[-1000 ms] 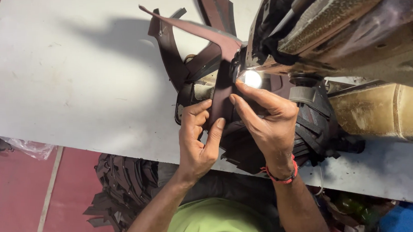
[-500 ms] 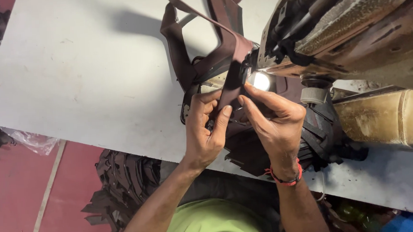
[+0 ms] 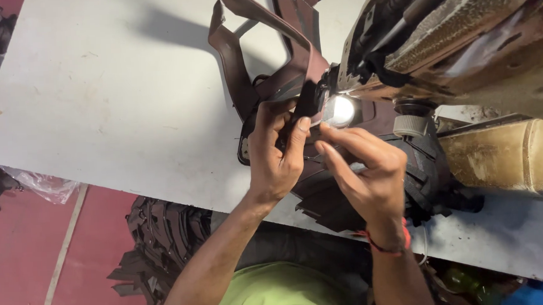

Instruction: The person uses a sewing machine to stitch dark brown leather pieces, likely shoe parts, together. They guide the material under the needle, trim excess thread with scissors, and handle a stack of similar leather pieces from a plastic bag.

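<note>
Two hands, one brown leather strap piece at one sewing machine.
Left hand [image 3: 274,155] and right hand [image 3: 367,173] pinch the strap piece [image 3: 262,67] together; sewing machine [image 3: 455,34] cut off, needle hidden by lamp glare.

White table [image 3: 98,105] carries brown leather strips [image 3: 244,80] and a sewing machine [image 3: 462,46].

White worktable [image 3: 110,98] spread across frame from 9 to 12 o'clock, surface scuffed. Heap of dark cut strips [image 3: 159,243] seen on red floor [image 3: 20,261] at 7 o'clock, beneath table edge. Crumpled clear plastic bag [image 3: 44,184] noted at 8 o'clock. Worn tan cylinder [image 3: 510,157] placed at 3 o'clock. Green bottle [image 3: 463,281] glimpsed at 5 o'clock.
</note>
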